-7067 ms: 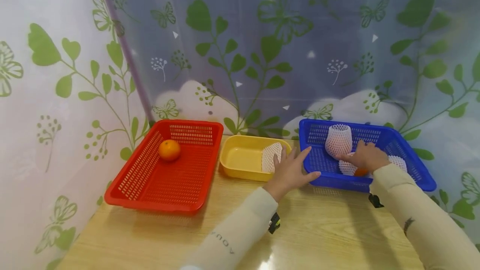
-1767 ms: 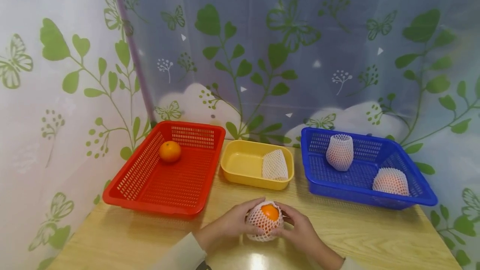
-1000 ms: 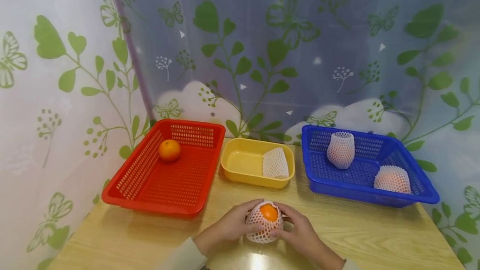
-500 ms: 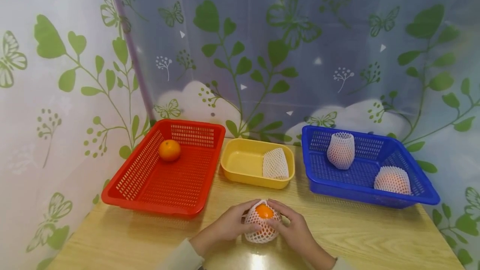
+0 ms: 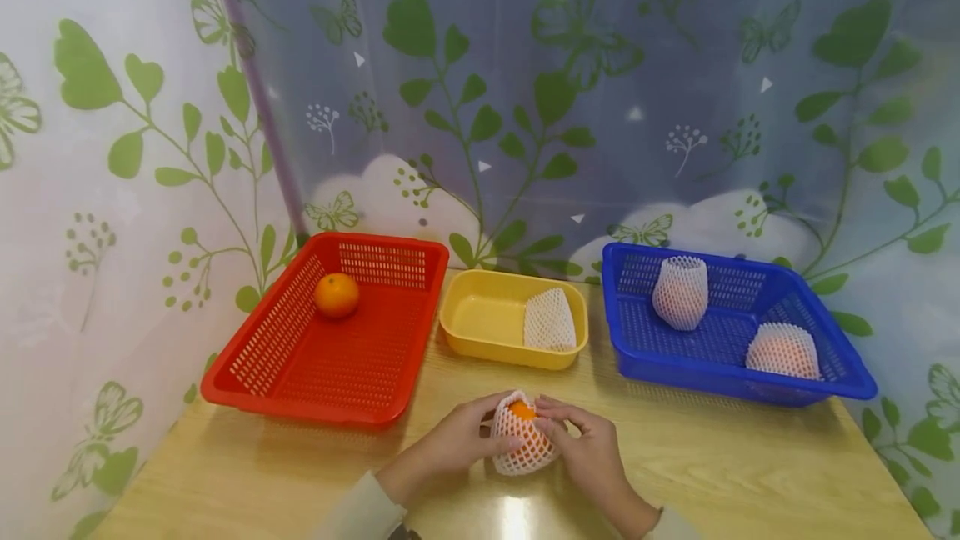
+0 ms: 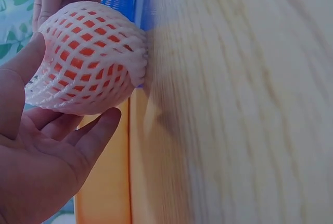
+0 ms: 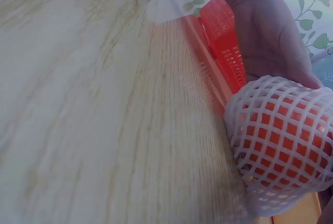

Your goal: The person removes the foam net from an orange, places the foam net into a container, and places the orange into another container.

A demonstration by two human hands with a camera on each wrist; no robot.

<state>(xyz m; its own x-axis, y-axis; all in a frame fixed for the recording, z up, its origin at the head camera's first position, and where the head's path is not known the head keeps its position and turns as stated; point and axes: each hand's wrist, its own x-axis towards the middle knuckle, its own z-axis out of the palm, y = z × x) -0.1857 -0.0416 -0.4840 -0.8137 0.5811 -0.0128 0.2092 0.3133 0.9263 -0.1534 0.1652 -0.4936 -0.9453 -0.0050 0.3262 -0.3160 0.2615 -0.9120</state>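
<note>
An orange (image 5: 522, 412) shows through the opening of a white foam net sleeve (image 5: 517, 450) above the table's near side. From the left, my left hand (image 5: 459, 438) holds the sleeved fruit; in the left wrist view its thumb lies on one side and its fingers below. My right hand (image 5: 592, 448) pinches the sleeve's upper right edge with thumb and fingertips. Orange skin shows through the mesh (image 7: 283, 135) in the right wrist view, where most of the right hand is out of frame.
A red basket (image 5: 318, 417) at left contains a bare orange (image 5: 337, 296). Centrally, a yellow tray (image 5: 480, 347) contains a flattened foam net (image 5: 550, 320). Two net-covered fruits, one upright (image 5: 681, 293) and one lying (image 5: 783, 350), are in the blue basket (image 5: 705, 375) at right.
Seven seconds ago my right hand was in the blue basket; the sleeved orange is now between both hands. Lately my right fingers moved onto the sleeve's opening, and the orange tipped slightly.
</note>
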